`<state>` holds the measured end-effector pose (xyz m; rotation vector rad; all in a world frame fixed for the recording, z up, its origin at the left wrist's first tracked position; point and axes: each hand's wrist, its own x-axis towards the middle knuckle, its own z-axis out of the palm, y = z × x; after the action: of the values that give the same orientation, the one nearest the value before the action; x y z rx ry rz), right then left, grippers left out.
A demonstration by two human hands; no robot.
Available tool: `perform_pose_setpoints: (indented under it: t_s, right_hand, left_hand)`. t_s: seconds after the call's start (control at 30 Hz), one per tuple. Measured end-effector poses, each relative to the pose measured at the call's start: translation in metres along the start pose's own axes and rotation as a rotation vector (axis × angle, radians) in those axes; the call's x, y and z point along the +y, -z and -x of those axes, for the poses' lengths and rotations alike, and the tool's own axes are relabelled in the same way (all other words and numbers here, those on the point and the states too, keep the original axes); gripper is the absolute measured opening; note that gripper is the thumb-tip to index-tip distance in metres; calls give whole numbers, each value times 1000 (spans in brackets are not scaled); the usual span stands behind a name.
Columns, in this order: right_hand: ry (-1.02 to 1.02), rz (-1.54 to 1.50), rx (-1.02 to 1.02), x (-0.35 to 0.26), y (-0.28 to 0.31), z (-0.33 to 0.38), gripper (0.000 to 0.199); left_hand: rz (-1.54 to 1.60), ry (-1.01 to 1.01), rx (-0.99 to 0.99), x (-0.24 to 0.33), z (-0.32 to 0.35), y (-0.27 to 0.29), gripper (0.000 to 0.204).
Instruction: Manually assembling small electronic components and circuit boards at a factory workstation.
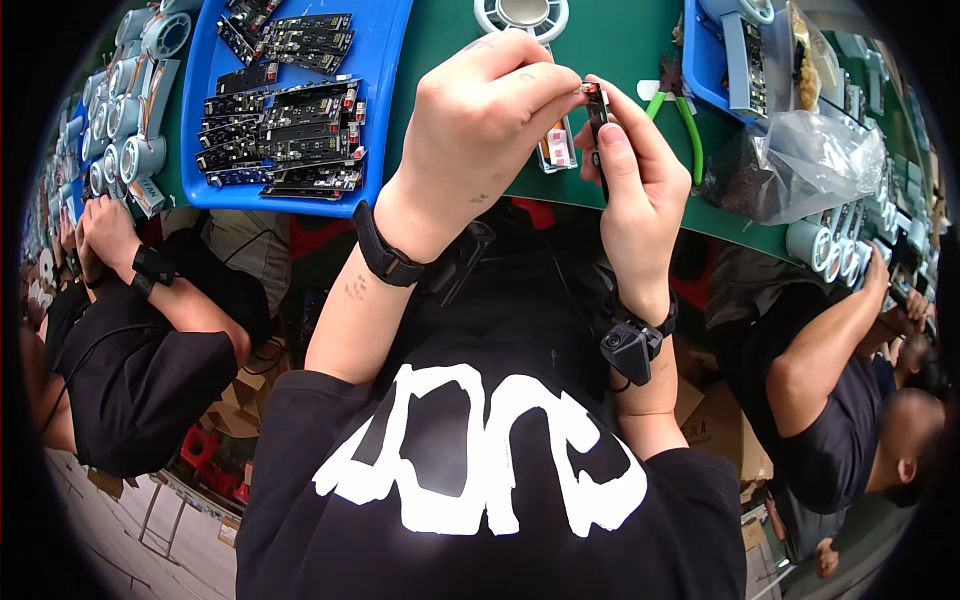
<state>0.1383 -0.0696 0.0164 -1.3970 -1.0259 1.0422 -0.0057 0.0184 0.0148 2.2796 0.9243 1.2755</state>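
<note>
My right hand point(645, 175) holds a narrow black circuit board point(597, 125) upright between thumb and fingers. At the board's upper end, near a small red part, the fingertips of my left hand point(490, 125) are pinched together. Whatever fine piece lies between those fingertips is too small to make out. Just beyond my hands, a pale round fan housing point(522, 14) lies on the green table mat point(440, 45). Below it shows a white handle part point(557, 150) with pink marks, partly covered by my left hand.
To the left, a blue tray point(370, 150) carries stacked circuit boards point(305, 130). Green-handled cutters point(690, 125) and a clear plastic bag point(800, 165) lie to the right, beside another blue tray point(700, 70). Co-workers sit on both sides, near many pale fan housings point(142, 155).
</note>
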Motion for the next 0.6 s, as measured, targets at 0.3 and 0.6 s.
perform_pose_setpoints:
  t_s: [0.3,0.6]
  right_hand:
    - [-38,-34,-58,-3,-1,-3,33]
    - [7,-35,-41,1,-5,-6,34]
  left_hand:
    - [-57,-40,-134,-6,-3,9,12]
    - [-86,30,-205,2,-12,21,10]
